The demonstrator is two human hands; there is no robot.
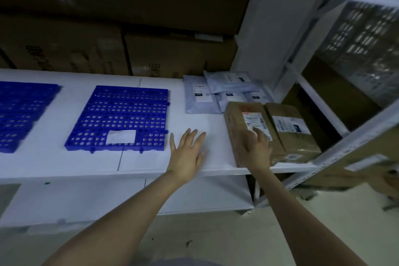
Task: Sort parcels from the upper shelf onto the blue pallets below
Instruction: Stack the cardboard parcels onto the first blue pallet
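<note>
Two brown cardboard parcels lie side by side at the right end of the white shelf: the nearer-left parcel [239, 123] and the right parcel [295, 134], each with a white label. My right hand [257, 147] hovers over the left one with fingers spread, holding nothing. My left hand [187, 153] is open, palm down over the bare shelf just left of that parcel. Several grey mailer bags [200, 95] lie behind the parcels. A blue pallet [121, 114] with a white label sits left of my hands; a second blue pallet [19, 112] lies at the far left.
Large brown cartons [64, 47] line the back of the white shelf [151, 157]. A white upright post and slanted shelf frame [336, 151] close off the right side. A wire mesh panel [362, 41] stands at upper right. Pale floor lies below.
</note>
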